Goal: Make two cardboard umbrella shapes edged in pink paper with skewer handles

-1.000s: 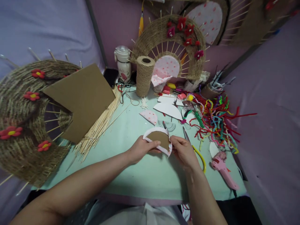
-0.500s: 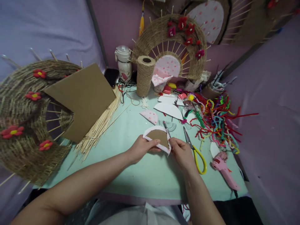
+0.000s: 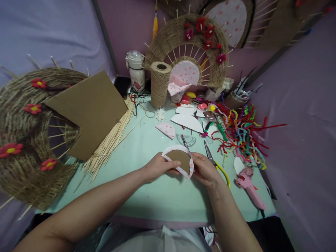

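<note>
A brown cardboard half-circle (image 3: 182,159) with white, pink-spotted cloth folded over its rim is held between my hands above the table. My left hand (image 3: 160,165) grips its left side, thumb lying on the cardboard face. At its right edge, my right hand (image 3: 203,169) is closed on the cloth-covered rim, with the fingers partly hidden behind it. Just beyond the piece lie a pen (image 3: 184,141) and a clear protractor (image 3: 190,140). Yellow-handled scissors (image 3: 215,162) rest beside my right hand, which partly covers them.
A pink glue gun (image 3: 250,189) lies at the right, below tangled pipe cleaners (image 3: 241,133). Thin sticks (image 3: 111,140) and a cardboard sheet (image 3: 91,112) are at left near a woven fan (image 3: 23,122). A twine spool (image 3: 160,84) stands at the back.
My right hand has shifted along the right edge, and the cloth there now lies folded over the cardboard. The half-circle has turned slightly. The view has moved a little.
</note>
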